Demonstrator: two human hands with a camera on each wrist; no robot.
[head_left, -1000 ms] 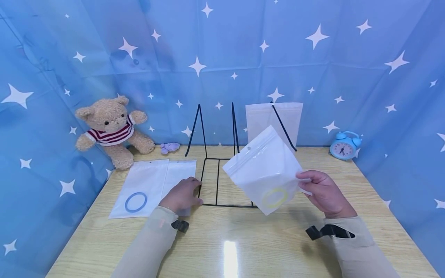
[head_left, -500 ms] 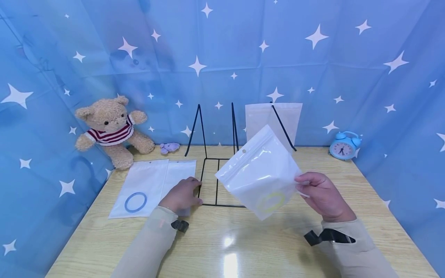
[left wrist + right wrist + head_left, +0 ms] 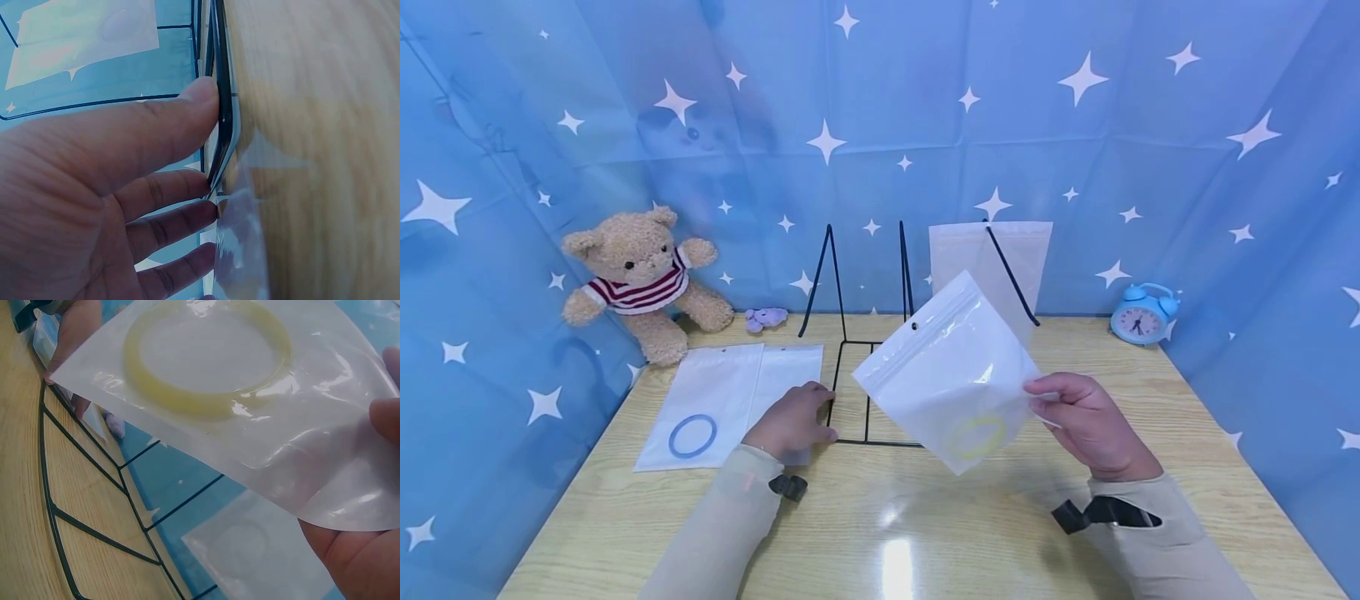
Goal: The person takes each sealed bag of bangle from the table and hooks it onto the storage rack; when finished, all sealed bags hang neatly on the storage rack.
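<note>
Lying left of the left hand's (image 3: 792, 421) fingers, two flat white pouches (image 3: 726, 379) rested on the table (image 3: 587, 500), one showing a blue ring (image 3: 672, 433). Those fingers lay fairly straight, thumb and tips touching the black wire rack (image 3: 887, 444) just to their right; it looked stiff and perhaps light enough to skid. Farther right, between both sets of fingers, the plastic pouch (image 3: 951, 375) was up off the table, tilted, the right hand's (image 3: 1090, 425) fingers pinching a bottom corner. It would probably handle as light, floppy and slippery, creasing easily, with the yellow ring (image 3: 187, 405) weighting its low end. The zip header (image 3: 932, 312), well left of the right fingers, seemed stiffer and better to hold for steering.

The left wrist view showed the thumb against the wire; the head view gave mainly the back of that hand. The punched hole (image 3: 914, 326) appeared only in the head view. The right wrist view alone revealed a faint round shape in the hung pouch (image 3: 958, 258) beyond the right fingers.
</note>
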